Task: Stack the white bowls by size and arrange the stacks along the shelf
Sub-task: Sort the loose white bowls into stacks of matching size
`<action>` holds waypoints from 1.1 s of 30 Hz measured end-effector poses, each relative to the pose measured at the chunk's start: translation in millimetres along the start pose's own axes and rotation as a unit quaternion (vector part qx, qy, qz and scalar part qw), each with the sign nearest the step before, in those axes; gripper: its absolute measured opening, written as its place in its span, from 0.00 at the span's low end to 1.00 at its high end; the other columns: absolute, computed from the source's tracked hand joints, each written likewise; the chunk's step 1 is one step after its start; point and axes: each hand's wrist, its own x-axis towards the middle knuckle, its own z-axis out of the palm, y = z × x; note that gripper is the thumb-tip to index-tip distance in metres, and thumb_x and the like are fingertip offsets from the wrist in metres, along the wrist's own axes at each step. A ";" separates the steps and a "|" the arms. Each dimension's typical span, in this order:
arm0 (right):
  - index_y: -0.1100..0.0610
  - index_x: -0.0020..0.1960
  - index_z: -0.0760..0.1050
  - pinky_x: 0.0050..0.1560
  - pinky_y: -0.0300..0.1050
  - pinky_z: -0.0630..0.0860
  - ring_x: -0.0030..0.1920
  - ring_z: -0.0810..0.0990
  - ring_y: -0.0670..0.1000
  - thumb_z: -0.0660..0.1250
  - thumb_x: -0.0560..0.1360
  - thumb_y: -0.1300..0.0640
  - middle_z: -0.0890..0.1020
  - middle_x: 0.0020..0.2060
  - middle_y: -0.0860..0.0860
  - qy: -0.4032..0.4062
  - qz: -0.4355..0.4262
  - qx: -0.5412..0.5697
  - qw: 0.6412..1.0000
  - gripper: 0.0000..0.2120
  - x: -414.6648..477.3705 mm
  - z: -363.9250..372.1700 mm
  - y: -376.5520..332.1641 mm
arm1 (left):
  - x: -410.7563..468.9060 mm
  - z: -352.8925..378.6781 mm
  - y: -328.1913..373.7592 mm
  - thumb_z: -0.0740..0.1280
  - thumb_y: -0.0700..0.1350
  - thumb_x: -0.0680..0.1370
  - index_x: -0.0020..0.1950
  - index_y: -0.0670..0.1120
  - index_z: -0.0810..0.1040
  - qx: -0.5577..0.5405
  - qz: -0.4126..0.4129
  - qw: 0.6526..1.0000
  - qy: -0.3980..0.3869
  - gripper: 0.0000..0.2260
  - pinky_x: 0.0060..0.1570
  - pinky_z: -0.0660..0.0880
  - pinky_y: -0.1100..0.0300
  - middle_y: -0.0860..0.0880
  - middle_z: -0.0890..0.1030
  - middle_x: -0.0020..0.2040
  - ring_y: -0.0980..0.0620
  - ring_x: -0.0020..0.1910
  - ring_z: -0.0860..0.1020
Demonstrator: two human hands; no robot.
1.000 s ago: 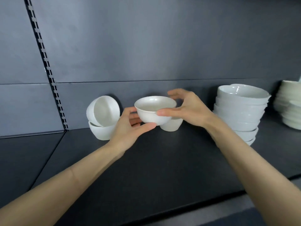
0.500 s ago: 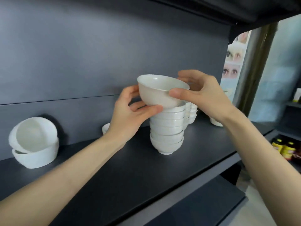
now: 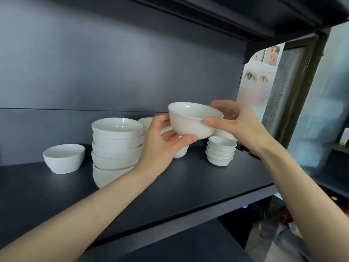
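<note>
A small white bowl [image 3: 190, 121] hangs in the air above the dark shelf [image 3: 188, 178], held by both hands. My left hand [image 3: 162, 144] grips its underside and left wall with thumb and fingers. My right hand [image 3: 236, 125] pinches its right rim, thumb in front, fingers behind. A tall stack of larger white bowls [image 3: 116, 148] stands to the left. A short stack of little white dishes [image 3: 221, 152] stands to the right, below the held bowl. Another small bowl [image 3: 180, 152] is partly hidden behind my left hand.
A single white bowl [image 3: 64, 157] sits on the shelf at the left. More white bowls [image 3: 147, 121] show behind the tall stack, near the back panel. The shelf above hangs close overhead. The shelf's right end [image 3: 264, 178] opens onto a room.
Both hands have carried the bowl to the right along the shelf, past the tall stack, and the view has followed. The two tilted bowls at the left have left the view.
</note>
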 end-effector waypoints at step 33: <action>0.72 0.60 0.71 0.56 0.38 0.73 0.54 0.77 0.49 0.77 0.66 0.65 0.79 0.58 0.62 -0.253 -0.047 0.132 0.957 0.27 240.0 -8.8 232.0 | 155.0 86.6 -201.9 0.72 0.46 0.74 0.73 0.45 0.64 0.384 0.036 0.890 0.242 0.31 0.65 0.66 0.65 0.51 0.74 0.66 0.57 0.65 0.70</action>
